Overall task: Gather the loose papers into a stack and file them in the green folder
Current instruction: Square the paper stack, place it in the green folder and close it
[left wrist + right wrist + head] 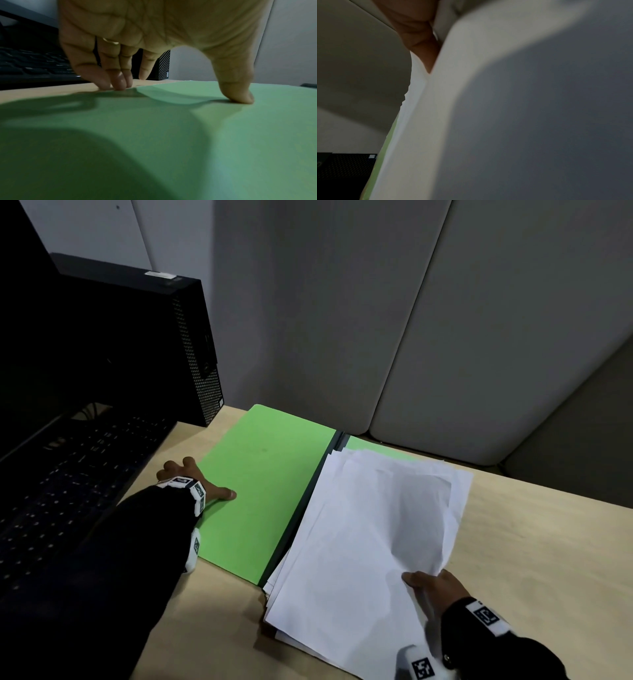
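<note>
Lying open on the pale wooden bench (534, 542), the green folder (260, 491) showed a plain, bright green left flap and a dark spine running down its middle. Its right half was almost wholly covered by the papers (363, 542), a loose, uneven stack of blank white sheets whose edges fanned out of line at the near corner and hung over the folder's near edge. A sliver of green showed beyond the stack's far edge.

The left hand (198, 479) rested at the outer edge of the left flap, its grip wide and holding nothing: the thumb (238, 94) pressed flat on the green card, while the fingers (118, 81) reached down to the bench just beside the flap's edge.

The right hand (435, 585) held the near right corner of the papers, thumb on top, and the upper sheets bowed upward from that pinch. In the right wrist view the curving white sheets filled nearly everything, and only one finger could be made out.

A black keyboard (68, 481) and a black computer case (191, 347) stood to the left of the folder.
</note>
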The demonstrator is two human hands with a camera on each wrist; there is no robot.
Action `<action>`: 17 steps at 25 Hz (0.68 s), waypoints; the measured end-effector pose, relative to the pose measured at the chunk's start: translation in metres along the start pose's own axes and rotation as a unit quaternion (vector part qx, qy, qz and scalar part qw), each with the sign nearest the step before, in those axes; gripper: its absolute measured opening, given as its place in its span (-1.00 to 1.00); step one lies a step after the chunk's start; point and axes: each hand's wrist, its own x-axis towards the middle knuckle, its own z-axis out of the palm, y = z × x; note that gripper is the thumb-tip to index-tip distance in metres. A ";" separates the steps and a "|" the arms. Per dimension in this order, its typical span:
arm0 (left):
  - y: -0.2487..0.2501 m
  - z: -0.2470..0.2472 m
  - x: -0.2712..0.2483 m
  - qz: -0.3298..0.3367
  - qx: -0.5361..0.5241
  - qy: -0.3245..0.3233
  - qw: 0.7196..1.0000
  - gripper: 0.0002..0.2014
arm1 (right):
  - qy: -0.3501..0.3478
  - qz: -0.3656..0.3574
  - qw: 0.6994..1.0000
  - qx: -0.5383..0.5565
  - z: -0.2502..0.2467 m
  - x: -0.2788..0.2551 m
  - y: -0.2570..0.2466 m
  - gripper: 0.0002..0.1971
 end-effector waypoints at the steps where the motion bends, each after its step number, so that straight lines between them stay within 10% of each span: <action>1: 0.000 0.001 0.001 -0.001 0.000 -0.002 1.000 0.15 | -0.004 0.002 1.000 0.005 0.001 0.002 0.002 -0.65; 17: -0.010 -0.007 0.006 -0.001 -0.070 -0.059 0.996 0.06 | 0.008 0.002 1.000 -0.005 0.003 -0.007 -0.003 -0.63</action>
